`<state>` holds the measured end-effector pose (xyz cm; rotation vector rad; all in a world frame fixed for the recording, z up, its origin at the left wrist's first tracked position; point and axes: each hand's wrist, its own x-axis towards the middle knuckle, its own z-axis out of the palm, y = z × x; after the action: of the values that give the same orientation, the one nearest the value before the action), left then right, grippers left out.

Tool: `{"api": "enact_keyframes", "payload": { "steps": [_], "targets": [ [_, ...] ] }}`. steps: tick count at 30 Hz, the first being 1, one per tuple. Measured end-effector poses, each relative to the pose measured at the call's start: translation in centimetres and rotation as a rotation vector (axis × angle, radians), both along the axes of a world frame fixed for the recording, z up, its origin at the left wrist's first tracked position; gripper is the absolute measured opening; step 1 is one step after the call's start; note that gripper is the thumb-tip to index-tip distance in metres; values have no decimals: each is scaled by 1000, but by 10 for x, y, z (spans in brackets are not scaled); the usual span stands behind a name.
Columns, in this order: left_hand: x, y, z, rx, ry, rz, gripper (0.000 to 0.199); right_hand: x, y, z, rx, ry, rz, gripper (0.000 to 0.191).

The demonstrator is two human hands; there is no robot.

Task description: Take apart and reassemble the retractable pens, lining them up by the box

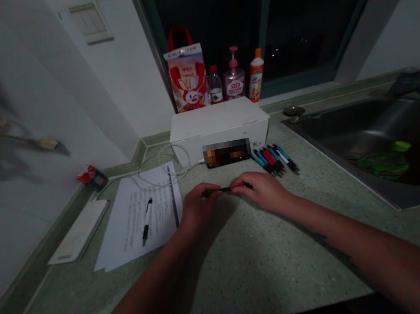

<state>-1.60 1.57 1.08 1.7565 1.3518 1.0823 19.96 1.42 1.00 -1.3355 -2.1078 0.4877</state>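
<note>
Head view looks down on a speckled green stone countertop point(231, 277) that runs along a white wall point(22, 103) on the left of the frame and beneath a dark window point(269, 11) at the upper right. A stainless steel sink point(355, 153) is set into the counter at the right, with green objects point(383, 161) in its basin. At top centre, a long white cardboard box point(219, 128) sits on the counter, and behind it stand a printed bag with red handles point(188, 77), a water bottle point(215, 86), a pink pump bottle point(234, 79) and an orange-capped bottle point(256, 77). Left of centre, printed sheets of paper point(135, 219) lie flat with a black-and-white pen point(147, 221) on top, and a white cable point(159, 168) loops just behind them. A flat white strip point(79, 231) lies beside the sheets, near the wall. A blurred dark object point(227, 153) rests against the front of the box, with a fan of blue, red and black pens point(273, 161) just to its right. At centre, the left hand point(198, 207) and right hand point(265, 190) face each other, fingers curled, pinching a short black-and-red pen point(232, 188) between them, level and just in front of the fanned pens; whether it touches the counter is hard to tell
</note>
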Motion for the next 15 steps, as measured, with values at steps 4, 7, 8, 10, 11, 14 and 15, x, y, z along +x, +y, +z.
{"api": "enact_keyframes", "payload": {
  "steps": [4, 7, 8, 10, 11, 14, 15],
  "targets": [
    [-3, 0, -2, 132, 38, 7, 7, 1, 2, -1, -126, 162, 60, 18],
    [-5, -1, -1, 245, 66, -25, 8, 1, 4, -3, -235, 282, 91, 23],
    [-5, -1, -1, 273, 76, -35, 8, 1, 4, -3, -270, 306, 98, 25],
    [-5, -2, 0, 304, 103, -45, 7, 1, 5, -6, -326, 332, 108, 29],
    [-5, -3, 0, 308, 118, -41, 7, 1, 5, -7, -338, 337, 106, 30],
    [-4, -3, 0, 293, 142, 10, 7, 3, 9, -10, -271, 352, 41, 27],
    [-5, -2, 1, 284, 139, 40, 7, 4, 11, -11, -235, 370, -1, 27]
  ]
}}
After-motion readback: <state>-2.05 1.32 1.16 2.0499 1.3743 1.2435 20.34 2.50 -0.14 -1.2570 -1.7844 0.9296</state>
